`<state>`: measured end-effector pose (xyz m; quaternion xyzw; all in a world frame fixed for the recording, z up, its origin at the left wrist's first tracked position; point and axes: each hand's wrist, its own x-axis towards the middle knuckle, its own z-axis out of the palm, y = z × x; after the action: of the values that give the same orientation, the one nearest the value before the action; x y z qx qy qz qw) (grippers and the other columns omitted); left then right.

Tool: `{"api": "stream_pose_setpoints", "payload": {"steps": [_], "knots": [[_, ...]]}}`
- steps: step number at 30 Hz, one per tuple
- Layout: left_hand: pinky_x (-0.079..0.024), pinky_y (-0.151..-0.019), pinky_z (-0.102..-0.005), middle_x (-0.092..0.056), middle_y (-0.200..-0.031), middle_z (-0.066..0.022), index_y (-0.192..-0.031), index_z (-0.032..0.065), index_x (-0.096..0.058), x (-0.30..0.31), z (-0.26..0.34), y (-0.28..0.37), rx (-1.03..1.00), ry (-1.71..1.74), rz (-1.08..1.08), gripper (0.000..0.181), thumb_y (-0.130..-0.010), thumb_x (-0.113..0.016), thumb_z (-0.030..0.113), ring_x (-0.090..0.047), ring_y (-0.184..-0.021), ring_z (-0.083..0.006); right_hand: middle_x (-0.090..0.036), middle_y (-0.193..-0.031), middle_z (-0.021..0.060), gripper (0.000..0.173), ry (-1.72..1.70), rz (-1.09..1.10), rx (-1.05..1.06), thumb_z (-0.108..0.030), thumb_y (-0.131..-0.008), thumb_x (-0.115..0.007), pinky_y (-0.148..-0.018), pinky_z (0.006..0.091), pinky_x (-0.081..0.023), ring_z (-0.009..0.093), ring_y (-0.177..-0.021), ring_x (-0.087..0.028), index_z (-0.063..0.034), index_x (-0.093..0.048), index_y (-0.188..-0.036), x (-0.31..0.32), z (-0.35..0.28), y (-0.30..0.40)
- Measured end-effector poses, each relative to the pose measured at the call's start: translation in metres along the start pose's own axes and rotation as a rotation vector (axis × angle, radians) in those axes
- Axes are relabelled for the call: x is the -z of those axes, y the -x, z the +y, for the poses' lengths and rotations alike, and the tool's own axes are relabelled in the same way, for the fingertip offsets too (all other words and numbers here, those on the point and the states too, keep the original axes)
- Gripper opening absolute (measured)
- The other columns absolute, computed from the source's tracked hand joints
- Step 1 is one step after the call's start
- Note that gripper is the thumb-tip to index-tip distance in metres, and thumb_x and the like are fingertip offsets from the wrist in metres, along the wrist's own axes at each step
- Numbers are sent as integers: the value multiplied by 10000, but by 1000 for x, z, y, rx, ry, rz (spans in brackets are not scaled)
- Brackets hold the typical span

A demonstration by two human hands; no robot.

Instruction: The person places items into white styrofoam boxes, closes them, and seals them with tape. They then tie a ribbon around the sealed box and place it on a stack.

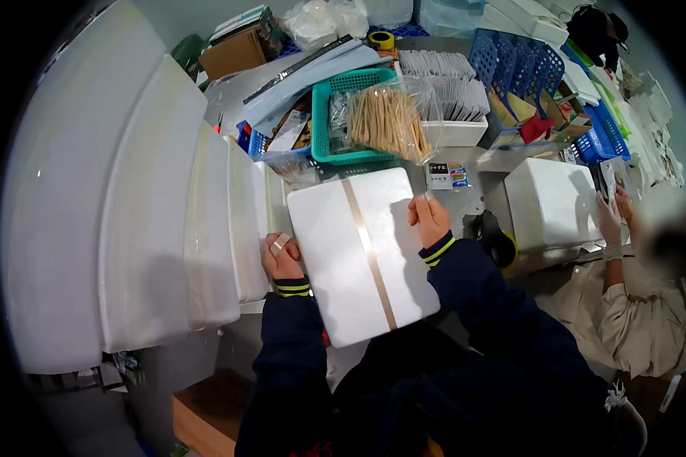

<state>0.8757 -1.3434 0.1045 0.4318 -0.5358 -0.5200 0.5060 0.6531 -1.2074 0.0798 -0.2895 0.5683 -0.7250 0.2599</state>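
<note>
A white foam box (331,257) with a strip of brown tape (371,257) running down its lid lies tilted before me. My left hand (283,257) is at its left edge, fingers curled, with a piece of tape across them; whether it grips the box is unclear. My right hand (429,217) is over the box's upper right edge, fingers curled, with a small pale piece at the fingertips. What it grips, if anything, cannot be made out. A black tape dispenser (494,240) with a yellow-edged roll lies to the right of my right hand.
Stacked white foam boxes (148,228) line the left. Behind are a green basket (320,125), a bag of wooden sticks (386,120), a white box of packets (457,134) and blue file racks (497,63). At right, a co-worker's gloved hand (609,223) is beside another foam box (549,205).
</note>
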Motion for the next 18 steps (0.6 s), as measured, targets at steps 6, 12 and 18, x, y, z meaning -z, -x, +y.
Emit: {"api": "stream_pose_setpoints", "payload": {"steps": [6,12,18], "knots": [[-221,-370,-182,-346,-523,31,-669,64,-435,12,-6,29,186,86,-122,275,-891,-382,218,-306,-411,-44,-465,-579,20,273,6,-123,-161,-222,-908,-418,-499,220,-375,85,-526,-440,2,-509,-782,9,9,5],[-239,-393,-164,-362,-548,51,-670,70,-453,21,13,-4,218,-14,-14,283,-899,-401,227,-304,-446,-22,-505,-612,28,281,34,-192,-248,-217,-898,-442,-523,234,-405,102,-541,-480,16,-530,-769,16,23,-6],[-278,-425,-177,-388,-577,32,-733,29,-486,-4,52,6,248,-29,62,227,-886,-422,184,-336,-480,-37,-516,-622,32,292,-55,-123,-298,-225,-900,-434,-563,241,-416,110,-574,-488,18,-548,-785,34,32,2]]}}
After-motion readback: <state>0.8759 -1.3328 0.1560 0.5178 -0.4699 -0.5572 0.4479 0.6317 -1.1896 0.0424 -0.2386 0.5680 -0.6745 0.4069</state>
